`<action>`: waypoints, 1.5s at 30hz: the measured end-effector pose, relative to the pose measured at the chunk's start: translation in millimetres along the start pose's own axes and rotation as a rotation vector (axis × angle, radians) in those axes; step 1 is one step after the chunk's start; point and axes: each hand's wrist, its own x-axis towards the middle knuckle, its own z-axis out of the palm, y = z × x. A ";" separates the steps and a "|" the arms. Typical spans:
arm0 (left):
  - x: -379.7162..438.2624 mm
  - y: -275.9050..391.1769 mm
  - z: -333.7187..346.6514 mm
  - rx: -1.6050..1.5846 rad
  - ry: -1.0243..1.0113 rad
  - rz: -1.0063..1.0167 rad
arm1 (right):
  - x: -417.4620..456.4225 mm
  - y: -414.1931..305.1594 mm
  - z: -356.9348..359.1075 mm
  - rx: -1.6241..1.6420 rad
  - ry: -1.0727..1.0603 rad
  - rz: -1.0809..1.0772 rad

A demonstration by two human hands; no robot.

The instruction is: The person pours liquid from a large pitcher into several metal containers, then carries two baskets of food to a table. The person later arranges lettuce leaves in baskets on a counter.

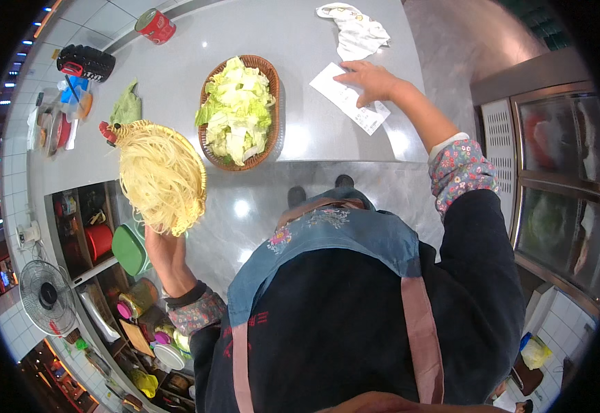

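Note:
My left hand supports a yellow woven basket from below, near the counter's front edge. Pale, thin noodles are heaped in it, and a red ornament sits at its far end. Most of my left fingers are hidden under the basket. Over a white printed paper slip on the counter, my right hand has its fingers spread; whether they press on it is hard to tell. Between my hands stands a brown oval wicker basket filled with torn green-white cabbage leaves.
The grey counter also bears a crumpled white cloth, a red can, a green cloth and plastic containers. Left of me are shelves and a fan; glass-door refrigerators stand at the right.

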 end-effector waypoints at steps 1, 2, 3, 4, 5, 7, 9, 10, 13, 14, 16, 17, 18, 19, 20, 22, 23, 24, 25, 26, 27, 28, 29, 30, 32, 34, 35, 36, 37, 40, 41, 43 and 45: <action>1.0 -0.5 -5.6 -0.006 0.002 -0.001 | -0.2 -0.2 0.9 0.002 -0.002 0.005; 1.3 -1.3 -9.4 -0.012 0.002 -0.002 | -0.9 -1.4 1.4 0.004 -0.004 0.012; 2.5 -1.8 -9.6 -0.016 -0.006 0.002 | -1.6 -2.5 1.7 0.004 -0.004 0.021; 4.3 -1.8 -9.0 -0.020 -0.015 0.006 | -3.3 -4.2 4.4 0.004 0.026 0.042; 6.2 -1.5 -8.2 -0.023 -0.024 0.009 | -6.0 -6.6 8.7 0.005 0.057 0.064; 7.0 0.5 -4.9 -0.019 -0.011 0.000 | -9.4 -12.6 13.6 0.012 0.096 0.107; 9.5 0.9 -6.1 -0.015 -0.006 -0.006 | -12.9 -20.3 15.8 0.024 0.113 0.155; 11.5 1.3 -8.8 -0.013 -0.008 -0.007 | -15.4 -24.9 15.1 0.041 0.117 0.173; 15.6 4.3 -14.0 -0.016 -0.010 -0.018 | -21.6 -34.9 12.0 0.063 0.140 0.218; 16.3 5.3 -14.5 -0.019 -0.010 -0.023 | -22.0 -36.0 13.5 0.047 0.156 0.225; 16.6 7.2 -11.7 -0.011 -0.032 -0.022 | -23.1 -37.0 18.4 0.025 0.188 0.236; 16.7 8.3 -10.1 -0.008 -0.042 -0.021 | -23.2 -36.7 20.8 0.018 0.204 0.240; 17.3 9.6 -9.5 -0.004 -0.019 -0.023 | -23.2 -37.1 22.9 0.011 0.221 0.241; 17.2 10.4 -8.5 -0.008 -0.019 -0.026 | -23.7 -38.6 24.1 -0.007 0.228 0.252; 16.5 10.9 -7.4 -0.013 -0.017 -0.029 | -23.9 -40.6 24.5 -0.026 0.235 0.261; 15.5 10.0 -4.5 -0.008 0.010 -0.035 | -24.4 -42.4 24.9 -0.035 0.236 0.269; 14.2 9.9 -2.0 0.002 0.036 -0.036 | -24.2 -42.4 23.2 -0.024 0.232 0.264; 13.4 10.6 0.0 0.012 0.061 -0.039 | -25.1 -42.4 22.0 -0.014 0.228 0.262; 13.0 10.6 0.7 0.009 0.050 -0.037 | -25.9 -41.9 23.0 -0.017 0.239 0.260; 12.8 10.6 1.5 0.006 0.039 -0.035 | -26.6 -41.3 24.4 -0.019 0.250 0.258; 13.3 10.2 2.5 0.000 0.026 -0.030 | -26.4 -40.4 25.0 -0.024 0.264 0.255; 13.4 10.1 3.9 -0.004 0.015 -0.033 | -26.1 -40.6 26.3 -0.029 0.268 0.263; 13.3 10.2 5.5 -0.008 0.005 -0.036 | -25.7 -41.3 27.9 -0.034 0.272 0.271; 13.3 9.8 6.5 -0.013 -0.004 -0.039 | -25.5 -41.3 29.2 -0.040 0.276 0.277; 14.2 8.7 6.2 -0.009 -0.020 -0.048 | -26.2 -40.2 30.3 -0.041 0.280 0.275; 14.5 8.1 6.2 -0.011 -0.018 -0.052 | -27.0 -41.1 29.5 -0.040 0.282 0.277; 14.4 7.8 6.5 -0.015 -0.008 -0.053 | -27.7 -42.9 28.7 -0.038 0.281 0.282; 14.8 7.6 7.3 -0.019 -0.002 -0.054 | -28.5 -43.6 27.7 -0.037 0.282 0.289; 14.8 7.7 8.4 -0.019 -0.001 -0.058 | -28.9 -43.7 27.8 -0.037 0.286 0.294; 14.5 7.6 9.0 -0.020 -0.004 -0.066 | -28.8 -44.6 29.4 -0.041 0.294 0.304; 15.0 7.1 7.1 -0.022 -0.011 -0.066 | -28.2 -45.1 29.7 -0.044 0.294 0.305; 15.7 6.7 7.4 -0.023 -0.009 -0.069 | -27.6 -44.8 29.1 -0.044 0.289 0.305; 15.1 6.6 10.0 -0.019 0.012 -0.071 | -27.1 -43.7 27.7 -0.037 0.277 0.298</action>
